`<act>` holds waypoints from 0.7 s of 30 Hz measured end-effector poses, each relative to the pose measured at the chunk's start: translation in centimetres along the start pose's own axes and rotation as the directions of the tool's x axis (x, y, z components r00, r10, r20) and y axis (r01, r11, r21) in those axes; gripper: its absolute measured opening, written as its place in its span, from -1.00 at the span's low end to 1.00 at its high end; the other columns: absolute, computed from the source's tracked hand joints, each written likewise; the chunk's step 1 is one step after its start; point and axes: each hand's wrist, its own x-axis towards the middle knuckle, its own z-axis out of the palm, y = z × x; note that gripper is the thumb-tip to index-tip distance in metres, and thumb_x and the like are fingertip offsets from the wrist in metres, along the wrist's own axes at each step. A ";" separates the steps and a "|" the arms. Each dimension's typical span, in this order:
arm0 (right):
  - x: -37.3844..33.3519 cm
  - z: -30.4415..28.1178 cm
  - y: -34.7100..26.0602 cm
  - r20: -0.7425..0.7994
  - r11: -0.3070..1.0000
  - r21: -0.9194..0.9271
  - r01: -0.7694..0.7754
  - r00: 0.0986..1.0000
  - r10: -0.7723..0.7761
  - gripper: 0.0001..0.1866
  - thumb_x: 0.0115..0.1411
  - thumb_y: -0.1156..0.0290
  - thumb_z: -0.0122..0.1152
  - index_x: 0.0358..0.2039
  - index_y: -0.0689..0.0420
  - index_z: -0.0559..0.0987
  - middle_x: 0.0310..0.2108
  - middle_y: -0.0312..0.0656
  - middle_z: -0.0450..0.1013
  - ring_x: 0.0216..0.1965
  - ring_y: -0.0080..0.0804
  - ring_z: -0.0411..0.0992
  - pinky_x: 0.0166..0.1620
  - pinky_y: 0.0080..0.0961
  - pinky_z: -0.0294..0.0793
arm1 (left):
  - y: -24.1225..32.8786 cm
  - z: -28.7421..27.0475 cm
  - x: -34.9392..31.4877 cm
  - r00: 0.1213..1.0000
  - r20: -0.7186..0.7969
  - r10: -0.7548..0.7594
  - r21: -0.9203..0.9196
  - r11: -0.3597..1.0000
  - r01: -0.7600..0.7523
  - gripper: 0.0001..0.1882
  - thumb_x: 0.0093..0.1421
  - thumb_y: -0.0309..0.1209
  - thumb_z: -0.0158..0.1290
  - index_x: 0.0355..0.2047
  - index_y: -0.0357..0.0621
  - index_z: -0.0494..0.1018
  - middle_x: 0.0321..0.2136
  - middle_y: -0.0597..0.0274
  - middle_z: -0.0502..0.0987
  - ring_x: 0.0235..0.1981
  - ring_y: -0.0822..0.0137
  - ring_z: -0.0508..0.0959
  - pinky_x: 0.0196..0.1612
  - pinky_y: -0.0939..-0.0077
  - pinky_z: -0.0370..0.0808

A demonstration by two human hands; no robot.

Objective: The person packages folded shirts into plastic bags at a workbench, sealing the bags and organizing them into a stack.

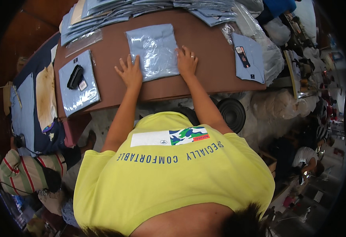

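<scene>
A folded light-blue garment in a clear plastic bag (155, 51) lies flat on the brown table (208, 51). My left hand (130, 72) rests at its left edge with the fingers spread. At its right edge lies my right hand (187, 62), fingers stretched out and a ring on one of them. Both palms face down, and neither hand grips anything. To the left is another bagged blue garment (88, 96) with a black strap-like thing (75, 77) on top. On the right a folded blue garment (246, 43) carries a dark tag (243, 57).
Stacks of folded blue garments (141, 8) line the table's far side. Empty clear bags (84, 42) lie near the left stack. Clear plastic (269, 59) bulges past the right end. A person in a striped shirt (32, 170) works at the left beside an ironing surface. A round black stool (231, 114) stands below.
</scene>
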 end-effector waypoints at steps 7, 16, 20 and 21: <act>-0.3 -1.6 0.6 0.255 0.991 0.113 -0.076 0.966 0.045 -0.62 0.21 0.28 -0.03 0.05 -0.26 0.48 0.20 -0.27 0.21 0.27 -0.06 0.01 0.23 0.01 -0.09 | -2.3 -0.1 -1.1 0.987 0.156 0.027 -0.263 0.965 0.015 -0.50 0.16 -0.37 -0.09 0.15 0.28 0.28 0.23 0.29 0.15 0.32 -0.04 -0.07 0.19 -0.42 -0.16; -7.7 -9.7 3.5 0.577 0.915 0.251 0.317 0.709 -0.404 -0.25 -0.09 0.53 0.10 0.19 -0.24 0.31 0.32 -0.31 -0.01 0.35 -0.03 -0.20 0.26 0.11 -0.18 | -10.8 -8.7 -8.0 0.738 0.370 0.565 -0.529 0.781 -0.332 -0.44 0.18 -0.12 -0.02 0.21 0.19 0.22 0.22 0.20 0.12 0.32 -0.02 -0.10 0.24 -0.29 -0.25; -9.7 -8.3 3.0 0.425 0.896 0.229 0.381 0.789 -0.444 -0.32 -0.09 0.41 0.21 0.13 -0.09 0.33 0.31 -0.31 0.01 0.35 -0.02 -0.21 0.28 0.10 -0.19 | -11.3 -7.9 -8.0 0.750 0.231 0.619 -0.506 0.735 -0.451 -0.37 0.01 -0.25 0.12 0.15 0.16 0.29 0.16 0.22 0.20 0.29 0.00 0.00 0.25 -0.21 -0.16; -10.0 -7.6 2.9 0.377 0.893 0.202 0.402 0.810 -0.450 -0.37 -0.07 0.37 0.23 0.10 -0.09 0.37 0.31 -0.31 0.03 0.35 -0.01 -0.21 0.28 0.09 -0.18 | -11.5 -5.7 -8.8 0.787 0.153 0.598 -0.486 0.739 -0.467 -0.39 -0.02 -0.30 0.13 0.11 0.16 0.34 0.13 0.24 0.23 0.26 0.00 0.04 0.25 -0.21 -0.14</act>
